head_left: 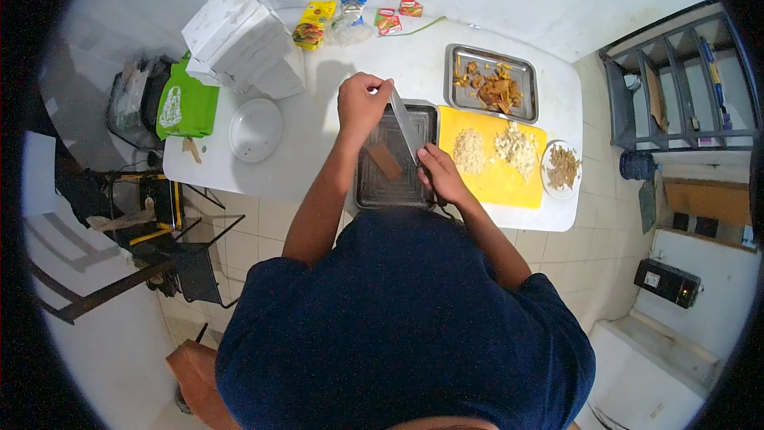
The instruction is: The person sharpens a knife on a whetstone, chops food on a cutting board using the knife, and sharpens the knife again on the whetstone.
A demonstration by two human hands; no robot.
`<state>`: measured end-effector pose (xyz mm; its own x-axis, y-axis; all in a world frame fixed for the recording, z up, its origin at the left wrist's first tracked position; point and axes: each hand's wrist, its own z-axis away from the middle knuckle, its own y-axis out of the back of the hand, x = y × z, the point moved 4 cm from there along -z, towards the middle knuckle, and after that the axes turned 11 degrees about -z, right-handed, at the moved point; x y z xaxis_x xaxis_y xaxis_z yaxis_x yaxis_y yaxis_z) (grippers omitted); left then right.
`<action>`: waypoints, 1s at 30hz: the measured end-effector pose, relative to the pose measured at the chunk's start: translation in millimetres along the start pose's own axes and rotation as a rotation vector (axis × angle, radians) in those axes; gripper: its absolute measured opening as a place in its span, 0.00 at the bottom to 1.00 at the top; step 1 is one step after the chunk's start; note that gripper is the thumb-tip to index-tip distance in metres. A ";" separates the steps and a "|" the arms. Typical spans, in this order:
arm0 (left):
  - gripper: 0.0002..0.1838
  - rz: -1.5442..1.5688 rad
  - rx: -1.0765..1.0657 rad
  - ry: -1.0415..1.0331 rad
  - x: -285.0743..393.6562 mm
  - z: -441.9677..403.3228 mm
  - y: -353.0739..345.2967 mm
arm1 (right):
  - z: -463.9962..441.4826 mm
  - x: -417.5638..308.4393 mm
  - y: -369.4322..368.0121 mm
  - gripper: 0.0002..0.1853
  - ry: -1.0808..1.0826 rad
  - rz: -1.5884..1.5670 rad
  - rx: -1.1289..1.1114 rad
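Observation:
A knife (406, 126) is held up at a slant over a dark metal tray (430, 121). My right hand (442, 175) is closed around its dark handle. At the far end of the blade, my left hand (363, 103) is closed, thumb and fingers pinched at the tip. Inside the tray lies a reddish-brown rectangular block (385, 162), like a sharpening stone, below the blade. Just right of the tray, a yellow cutting board (485, 185) carries two piles of chopped pale food, one finer (469, 151) and one coarser (516, 149).
A steel tray (532, 84) of brown and yellow pieces stands at the back right. A small plate (549, 183) of brown bits sits at the right edge. On the left are a white plate (256, 130), a green bag (187, 103) and a white box (243, 32). Food packets (314, 24) lie along the back.

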<state>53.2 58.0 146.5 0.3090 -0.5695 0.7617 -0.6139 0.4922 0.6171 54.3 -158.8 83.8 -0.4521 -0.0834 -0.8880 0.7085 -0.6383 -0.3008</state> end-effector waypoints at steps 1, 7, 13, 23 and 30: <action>0.13 -0.011 0.011 -0.033 -1.5 -3.2 1.7 | 1.3 1.8 1.1 0.15 -0.016 -0.012 -0.019; 0.09 0.073 0.264 -0.135 -13.3 -31.3 28.2 | 13.9 -2.3 -8.2 0.15 -0.038 0.065 -0.054; 0.20 0.407 -0.054 0.109 -20.7 -2.9 9.7 | 6.7 -10.0 -18.8 0.15 0.016 -0.140 -0.049; 0.16 1.066 -0.611 0.066 16.1 36.9 -4.2 | -1.4 -22.7 -25.0 0.19 -0.012 -0.372 -0.216; 0.08 1.166 -0.660 -0.204 45.2 35.1 12.4 | 7.5 -32.1 -32.1 0.21 0.007 -0.431 -0.394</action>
<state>34.1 15.2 181.6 -0.2955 0.3339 0.8951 0.0355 0.9401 -0.3389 41.9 -141.3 124.6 -0.7415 0.1266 -0.6589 0.6103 -0.2808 -0.7407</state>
